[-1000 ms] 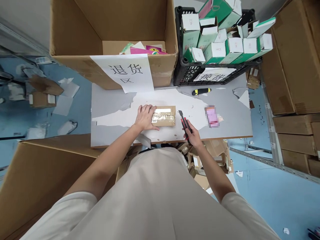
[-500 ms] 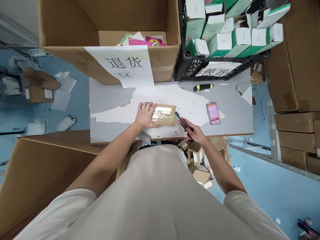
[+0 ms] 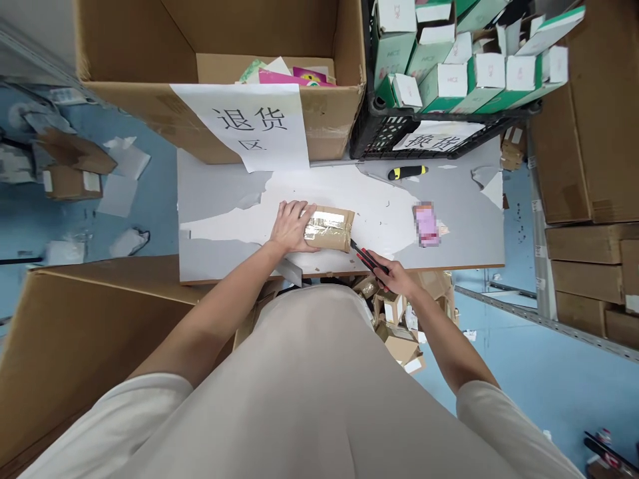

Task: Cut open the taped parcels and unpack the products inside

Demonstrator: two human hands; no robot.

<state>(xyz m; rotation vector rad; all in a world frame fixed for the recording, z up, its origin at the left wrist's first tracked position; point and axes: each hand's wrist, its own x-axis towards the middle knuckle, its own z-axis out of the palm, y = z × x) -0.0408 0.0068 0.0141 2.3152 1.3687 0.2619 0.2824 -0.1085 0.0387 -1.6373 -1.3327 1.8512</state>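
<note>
A brown taped package point(image 3: 330, 229) with a white label lies on the white-and-grey table point(image 3: 464, 226). Its left end is gripped by my left hand point(image 3: 293, 227), thumb below and fingers over the top. My right hand point(image 3: 397, 275) is closed round a black and red box cutter point(image 3: 368, 258), whose tip is at the package's lower right corner. To the right on the table rests a pink and purple item point(image 3: 426, 223), partly blurred. A yellow and black cutter point(image 3: 408, 172) lies near the table's back edge.
Behind the table stand a large cardboard box point(image 3: 200, 126) with a paper sign and a black crate point(image 3: 379, 133) full of green and white boxes. Another open carton point(image 3: 100, 332) is at the left. Small boxes point(image 3: 399, 339) lie below the front edge.
The cutter's tip has moved down along the package's right end to its lower corner, and my right hand is slightly lower and further right. The package is tilted slightly more.
</note>
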